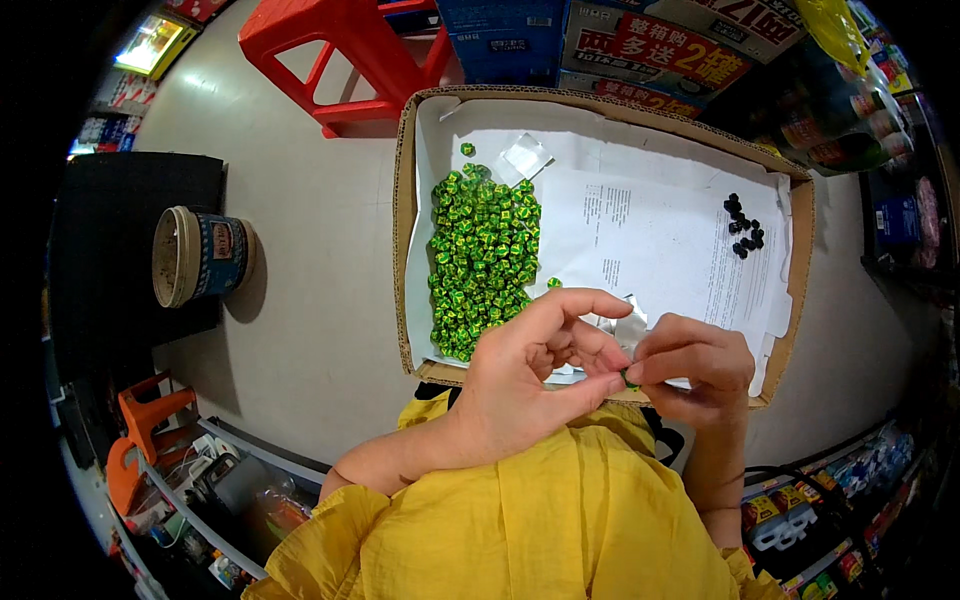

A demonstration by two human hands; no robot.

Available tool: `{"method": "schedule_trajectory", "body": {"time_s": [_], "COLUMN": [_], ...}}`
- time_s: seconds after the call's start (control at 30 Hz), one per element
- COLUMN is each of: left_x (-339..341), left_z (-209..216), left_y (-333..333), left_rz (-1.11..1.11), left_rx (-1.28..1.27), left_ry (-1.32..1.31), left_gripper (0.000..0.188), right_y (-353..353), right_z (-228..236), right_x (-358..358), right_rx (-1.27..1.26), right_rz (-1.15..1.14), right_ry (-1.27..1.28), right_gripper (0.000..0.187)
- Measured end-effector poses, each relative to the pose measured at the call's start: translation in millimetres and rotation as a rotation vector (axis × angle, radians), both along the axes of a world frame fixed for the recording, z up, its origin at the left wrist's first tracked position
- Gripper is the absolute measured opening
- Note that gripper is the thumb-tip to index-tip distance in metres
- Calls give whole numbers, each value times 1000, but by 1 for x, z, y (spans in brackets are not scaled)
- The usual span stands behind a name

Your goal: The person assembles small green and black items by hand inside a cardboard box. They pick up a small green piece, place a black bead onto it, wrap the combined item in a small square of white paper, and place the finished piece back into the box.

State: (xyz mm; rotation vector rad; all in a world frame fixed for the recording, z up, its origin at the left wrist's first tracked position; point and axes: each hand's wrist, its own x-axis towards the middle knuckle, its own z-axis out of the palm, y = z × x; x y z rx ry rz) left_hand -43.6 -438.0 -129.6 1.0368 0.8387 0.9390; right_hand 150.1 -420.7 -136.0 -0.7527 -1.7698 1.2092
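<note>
My left hand [540, 362] and my right hand [697, 362] meet over the near edge of a shallow cardboard box [402, 240]. Between their fingertips is a small dark-green piece [629, 379], mostly covered by the fingers. The left thumb and a finger press at it while the left index finger stays raised; the right thumb and fingers pinch it from the other side. A large heap of small green-and-yellow faceted pieces [482, 265] fills the box's left side. Behind my hands lies a silvery foil sheet [630, 322], partly hidden.
White printed paper [660, 220] lines the box. Several small black pieces [742, 228] lie at its right, and another foil square [524, 158] near the heap's far end. A red stool [350, 50] and stacked cartons [660, 50] stand beyond; a bucket [205, 257] is at left.
</note>
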Motion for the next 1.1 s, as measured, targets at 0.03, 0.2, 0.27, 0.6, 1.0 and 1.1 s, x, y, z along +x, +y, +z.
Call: {"method": "schedule_trajectory", "body": {"time_s": [0.03, 0.2, 0.27, 0.6, 1.0, 1.1], "left_x": [0, -3, -3, 5, 7, 5], "left_z": [0, 3, 2, -12, -23, -29], "left_y": [1, 6, 5, 0, -1, 1], "left_rz": [-32, -83, -123, 24, 9, -24], "left_rx": [-54, -386, -421, 152, -8, 96], "left_ry": [-65, -184, -181, -117, -311, -266], "left_gripper": [44, 31, 25, 12, 17, 18], "right_y": [2, -2, -7, -24, -42, -43], "right_z": [2, 1, 7, -12, 2, 4], "right_x": [1, 3, 2, -19, -33, -30], "right_rx": [97, 446, 534, 180, -1006, -1134], "right_rz": [23, -30, -129, -278, -285, -237], "right_ry": [-33, -168, -269, 159, 768, 743], "right_gripper": [21, 24, 25, 19, 17, 16]}}
